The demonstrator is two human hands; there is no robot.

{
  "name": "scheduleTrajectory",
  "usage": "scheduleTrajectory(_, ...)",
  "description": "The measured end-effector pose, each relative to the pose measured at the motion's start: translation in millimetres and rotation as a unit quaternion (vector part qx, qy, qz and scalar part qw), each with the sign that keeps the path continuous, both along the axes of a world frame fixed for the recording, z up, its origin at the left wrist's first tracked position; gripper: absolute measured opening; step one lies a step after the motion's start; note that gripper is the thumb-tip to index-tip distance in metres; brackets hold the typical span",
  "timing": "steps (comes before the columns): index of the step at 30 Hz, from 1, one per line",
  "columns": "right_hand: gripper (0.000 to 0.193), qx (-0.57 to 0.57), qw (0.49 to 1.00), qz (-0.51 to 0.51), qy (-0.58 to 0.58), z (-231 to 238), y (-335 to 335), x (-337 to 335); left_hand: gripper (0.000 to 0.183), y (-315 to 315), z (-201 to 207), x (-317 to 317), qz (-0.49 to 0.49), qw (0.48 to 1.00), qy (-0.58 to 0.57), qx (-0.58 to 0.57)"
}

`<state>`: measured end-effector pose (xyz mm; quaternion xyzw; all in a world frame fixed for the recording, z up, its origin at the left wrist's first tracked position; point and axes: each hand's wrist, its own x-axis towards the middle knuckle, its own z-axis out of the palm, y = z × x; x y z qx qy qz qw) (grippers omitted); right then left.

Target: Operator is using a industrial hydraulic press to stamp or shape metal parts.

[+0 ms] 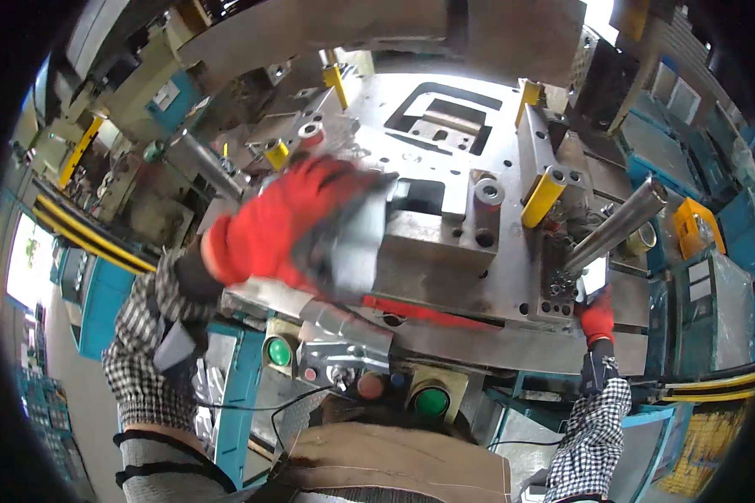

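Observation:
My left hand (289, 222), in a red and grey glove, is smeared by motion above the left front of the metal press die (512, 272). Its fingers are closed on a grey sheet-metal part (359, 247). Far to the right, my right hand (596, 317), in a red glove, is at the die's right front corner beside a steel guide post (619, 225). It grips a small bright metal piece (594, 277), partly hidden by the glove. A formed metal part (348, 335) lies nearer me, over the control box. Along the die's front edge lies a long red strip-like object (432, 313).
Two green buttons (432, 401) in pale housings sit at the front, with black cables nearby. Yellow blocks (544, 198) and another guide post (207, 163) rise from the die. The press's upper block (377, 33) overhangs the back. An orange bin (698, 228) stands at right.

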<state>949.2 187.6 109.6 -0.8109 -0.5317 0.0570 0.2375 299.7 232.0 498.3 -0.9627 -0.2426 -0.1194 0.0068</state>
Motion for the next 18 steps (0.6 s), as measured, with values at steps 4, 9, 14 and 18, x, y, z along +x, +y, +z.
scheduleTrajectory(4, 0.12, -0.017, 0.999, 0.007, -0.046, -4.6, 5.4, 10.5, 0.137, -104.5, -59.4, -26.0, 0.057, 0.988, 0.081, -0.118)
scheduleTrajectory(9, 0.129, -0.139, 0.987, -0.018, -0.078, 30.0, 4.2, 10.9, 0.13, -150.5, -205.2, -40.6, 0.123, 0.976, 0.14, -0.109)
scheduleTrajectory(14, 0.122, -0.092, 0.996, -0.01, -0.022, 74.1, -24.0, 22.8, 0.123, -148.7, -285.3, -29.6, 0.134, 0.975, 0.162, -0.069)
scheduleTrajectory(18, 0.107, 0.025, 0.991, 0.017, 0.133, 85.3, -101.2, 70.1, 0.117, -128.3, -315.1, -8.6, 0.105, 0.983, 0.147, -0.025)
